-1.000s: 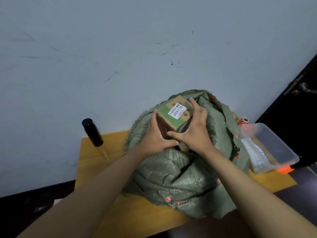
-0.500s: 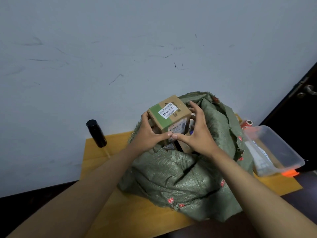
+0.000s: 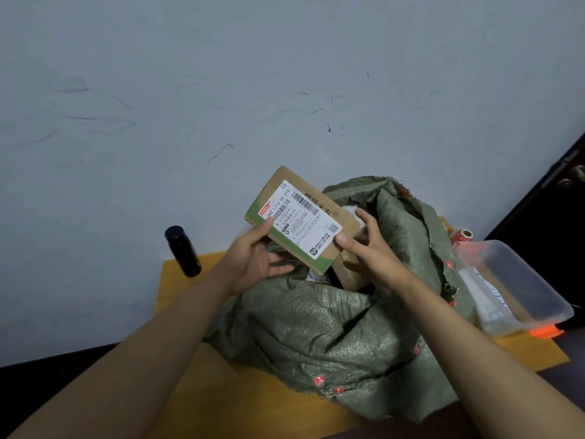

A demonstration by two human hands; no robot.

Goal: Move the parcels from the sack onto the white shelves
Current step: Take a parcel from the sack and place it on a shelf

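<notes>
Both hands hold 1 cardboard parcel tilted above the open green sack: left hand grips its left corner, right hand pinches its near edge, seemingly. The sack sits on a yellow table against a scuffed pale wall.

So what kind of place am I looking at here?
Probably a small parcel sorting corner in a back room: a green woven sack of parcels on a wooden table, a labelled cardboard box in hand, and a bare scuffed wall.

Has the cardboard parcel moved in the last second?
Yes. The cardboard parcel has been lifted up and left, clear of the sack's mouth, and tipped label-up, held by both hands.
</notes>
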